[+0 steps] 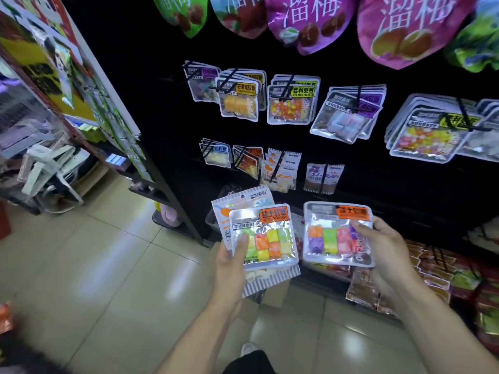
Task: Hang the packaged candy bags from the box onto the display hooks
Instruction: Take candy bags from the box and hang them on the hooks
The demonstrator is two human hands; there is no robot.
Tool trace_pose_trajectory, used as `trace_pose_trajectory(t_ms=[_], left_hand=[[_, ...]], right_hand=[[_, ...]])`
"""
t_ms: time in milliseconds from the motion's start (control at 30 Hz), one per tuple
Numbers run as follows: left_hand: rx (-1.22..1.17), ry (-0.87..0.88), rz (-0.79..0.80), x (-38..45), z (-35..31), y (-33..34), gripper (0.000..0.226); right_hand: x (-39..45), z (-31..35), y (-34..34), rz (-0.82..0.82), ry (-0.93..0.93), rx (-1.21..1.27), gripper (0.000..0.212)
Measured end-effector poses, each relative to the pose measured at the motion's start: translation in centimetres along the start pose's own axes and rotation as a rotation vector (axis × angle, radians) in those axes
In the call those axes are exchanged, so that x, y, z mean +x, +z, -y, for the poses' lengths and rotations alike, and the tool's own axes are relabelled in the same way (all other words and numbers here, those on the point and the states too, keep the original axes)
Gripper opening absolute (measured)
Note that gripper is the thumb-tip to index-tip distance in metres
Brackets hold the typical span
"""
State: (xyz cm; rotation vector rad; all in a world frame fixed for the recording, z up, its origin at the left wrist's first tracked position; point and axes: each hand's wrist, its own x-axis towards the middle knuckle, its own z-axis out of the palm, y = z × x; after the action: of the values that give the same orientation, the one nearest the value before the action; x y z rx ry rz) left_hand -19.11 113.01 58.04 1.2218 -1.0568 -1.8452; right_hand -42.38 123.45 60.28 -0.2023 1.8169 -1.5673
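**shelfstocker_92:** Gripping-wise, both hands are loaded. Left hand (229,263) has its thumb curled over the front of a clear candy bag (266,236) with an orange label and yellow, green and orange cubes inside. A striped white bag (244,201) is stacked right behind it in the same grip, sticking out at the top and bottom.

**pegboard_pete:** And the right?

**shelfstocker_92:** Right hand (383,247) pinches a second clear bag (334,233) by its right edge, thumb on the front. Same orange label, with purple, green and pink cubes. Both bags are held flat, facing up, just apart from each other, in front of the lower part of the black display panel (391,184).

**pegboard_pete:** Hooks?

**shelfstocker_92:** Rows of black hooks (286,87) on the panel carry hanging packs, the yellow-label ones (291,103) among them. Near the panel's top edge hang big purple pouches (405,28). Packs at the bottom right corner (432,265) are too blurry to read. Tiled floor (108,265) is below the hands.
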Motion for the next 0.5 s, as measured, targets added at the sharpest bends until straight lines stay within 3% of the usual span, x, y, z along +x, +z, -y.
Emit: trace_pose_trajectory(t_ms=[100, 267, 500], left_hand=[[0.020, -0.030, -0.013, -0.5, 0.8, -0.3, 0.022], [0.137, -0.062, -0.034, -0.9, 2.7, -0.1, 0.020], [0.207, -0.131, 0.088, -1.9, 5.1, 3.8, 0.022]], right_hand=[[0.0, -0.5, -0.9, -0.054, -0.026, 0.026, 0.014], [-1.3, -0.9, -0.6, 0.205, 0.080, 0.045, 0.026], [-2.8, -2.8, -2.5, 0.312, 0.082, -0.142, 0.023]])
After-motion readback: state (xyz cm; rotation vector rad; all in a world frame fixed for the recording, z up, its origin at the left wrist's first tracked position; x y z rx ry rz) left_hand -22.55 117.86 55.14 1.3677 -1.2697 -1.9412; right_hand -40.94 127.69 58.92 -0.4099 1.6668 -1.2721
